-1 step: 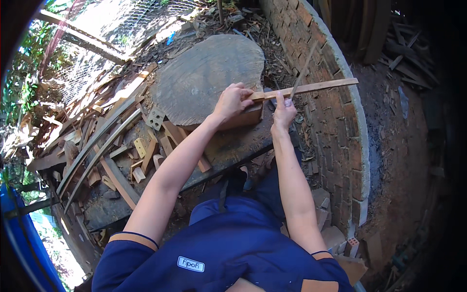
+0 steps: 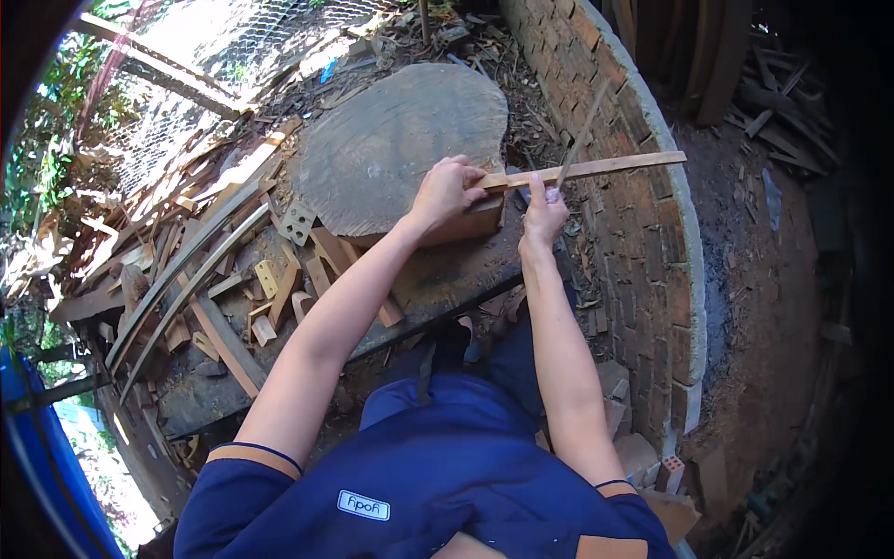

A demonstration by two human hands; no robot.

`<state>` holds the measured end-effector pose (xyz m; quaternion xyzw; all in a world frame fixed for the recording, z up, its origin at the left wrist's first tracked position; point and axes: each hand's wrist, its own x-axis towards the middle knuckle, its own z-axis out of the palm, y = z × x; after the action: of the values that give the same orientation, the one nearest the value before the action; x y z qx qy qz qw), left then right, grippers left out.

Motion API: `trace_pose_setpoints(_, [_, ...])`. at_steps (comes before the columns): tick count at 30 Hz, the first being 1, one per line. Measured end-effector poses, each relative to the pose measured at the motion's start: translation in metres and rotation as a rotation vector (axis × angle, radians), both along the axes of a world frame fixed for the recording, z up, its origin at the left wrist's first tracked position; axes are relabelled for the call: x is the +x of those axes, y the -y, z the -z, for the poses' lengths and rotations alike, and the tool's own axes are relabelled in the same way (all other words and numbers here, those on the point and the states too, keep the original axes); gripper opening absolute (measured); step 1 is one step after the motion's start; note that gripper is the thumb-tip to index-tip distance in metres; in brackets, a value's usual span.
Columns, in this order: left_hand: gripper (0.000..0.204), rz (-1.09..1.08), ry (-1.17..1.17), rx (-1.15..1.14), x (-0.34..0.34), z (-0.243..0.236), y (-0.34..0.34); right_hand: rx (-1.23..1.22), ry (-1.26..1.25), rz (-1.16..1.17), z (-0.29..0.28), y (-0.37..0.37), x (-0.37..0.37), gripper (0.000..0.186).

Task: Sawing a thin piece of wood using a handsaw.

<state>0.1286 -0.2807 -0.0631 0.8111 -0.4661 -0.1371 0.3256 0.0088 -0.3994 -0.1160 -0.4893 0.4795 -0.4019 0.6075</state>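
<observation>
On a large wooden stump [image 2: 372, 140], my left hand [image 2: 447, 196] grips the end of a pale narrow wooden strip [image 2: 624, 162] near the stump's right edge. The strip reaches rightward over the brick wall. Just right of it, my right hand [image 2: 542, 216] is closed round a long thin greyish blade or stick [image 2: 587, 126], which crosses the strip diagonally and points up and right. Its thumb lies against the pale strip. I cannot make out whether the grey piece is metal or wood.
A curved brick wall [image 2: 680, 279] with a pale top runs along the right. Wooden offcuts [image 2: 279, 298] and long boards lie on a dark platform [image 2: 456, 279] to the left. Wire mesh [image 2: 168, 56] and a blue object [image 2: 37, 429] are farther left. My feet show below the platform.
</observation>
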Motion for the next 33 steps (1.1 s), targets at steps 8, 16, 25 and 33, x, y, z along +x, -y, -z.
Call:
trace_pose_setpoints(8, [0.037,-0.042,0.039,0.167,0.006,-0.02,0.004,0.163,-0.036,-0.229,-0.015,-0.006,0.004,0.05])
trace_pose_setpoints(16, [0.044,0.072,-0.048,0.078,0.019,-0.013,-0.012,-0.041,-0.089,-0.188,0.011,-0.009,0.013,0.058])
trace_pose_setpoints(25, [0.045,-0.021,-0.142,-0.079,0.025,0.006,-0.064,0.087,-0.068,-0.313,-0.006,-0.008,0.009,0.057])
trace_pose_setpoints(33, [0.033,-0.163,-0.065,-0.159,0.0,0.016,-0.05,0.111,-0.085,-0.312,0.011,0.002,0.01,0.058])
